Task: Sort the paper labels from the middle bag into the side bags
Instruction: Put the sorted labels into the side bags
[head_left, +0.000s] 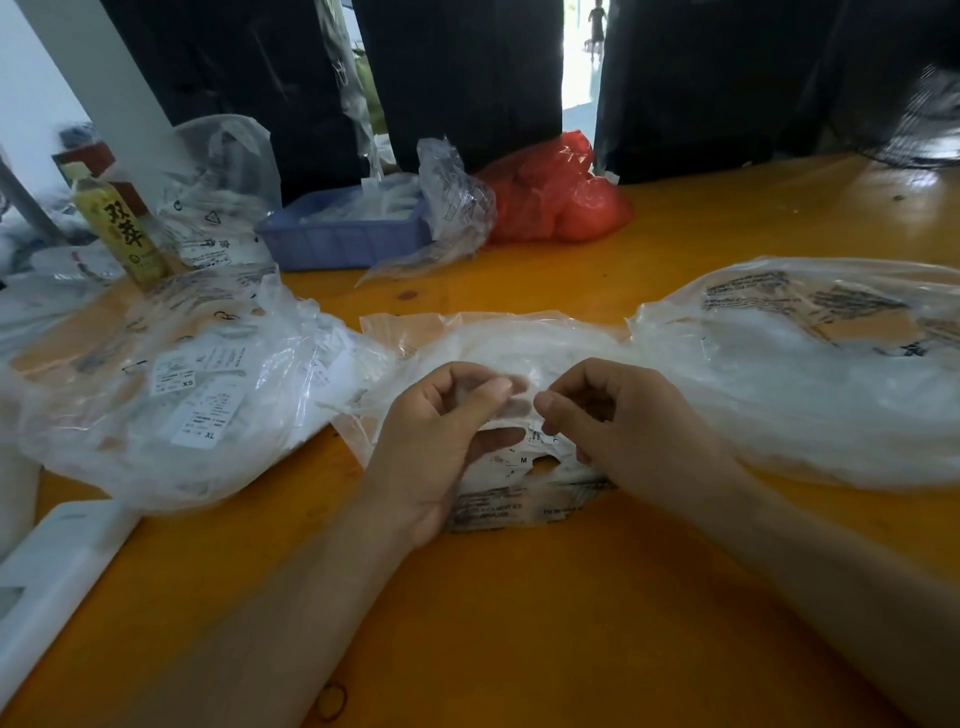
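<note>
- Centre of the frame: a person's left hand (441, 441) and right hand (613, 415) meet over the middle bag (519, 338), a clear plastic bag lying on an orange table (519, 597).
- The left hand's fingers are curled and its thumb and fingers pinch white paper labels (511, 462), one marked "M", held just above the bag's near edge.
- The right hand's fingers are curled too, thumb and forefinger pressed together at the top edge of the same labels; whether they hold a single label cannot be told.
- Left of the frame: the left side bag (156, 374), clear plastic, holds labels marked "XS" and "XL".
- Right of the frame: the right side bag (805, 374), clear with black print, holds a white mass, its contents blurred.
- Upper centre: a blue plastic tray (337, 239) with white pieces inside, a crumpled clear bag against it, and a red plastic bag (556, 202) beside that.
- Upper left: a yellow-green drink bottle (122, 228) stands upright near another clear bag.
- Bottom centre: a rubber band (332, 701) lies on the table.
</note>
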